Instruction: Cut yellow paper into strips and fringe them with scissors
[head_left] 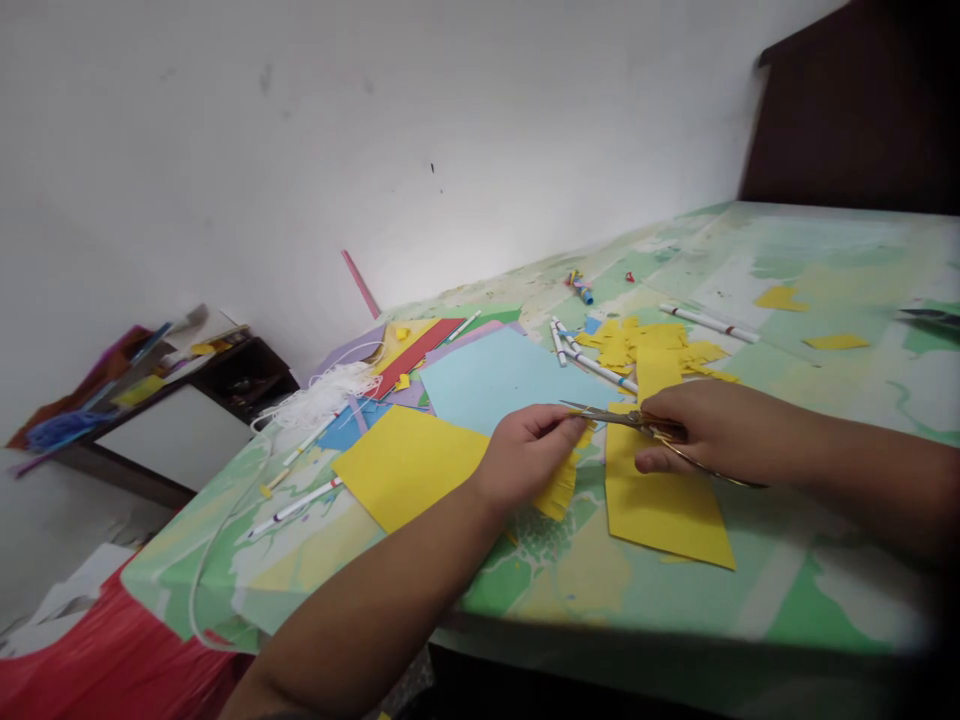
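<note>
My left hand (529, 450) pinches a strip of yellow paper (559, 488) whose lower edge is cut into a fringe. Fingers of my right hand (694, 425) are wrapped round the handles of a pair of scissors (626, 418). The blades point left and meet the strip at my left fingertips; whether they are parted is hard to see. Under my right hand lies a larger yellow sheet (667, 510). A light blue sheet (510, 375) is spread behind my left hand, and another yellow sheet (412, 465) lies to its left.
Yellow paper scraps (630, 345) are heaped behind the scissors, beside several white markers (600, 370). White string (330, 390) lies tangled at the table's left side. A dark cabinet (247, 375) stands left of the table (825, 600), with a wall behind.
</note>
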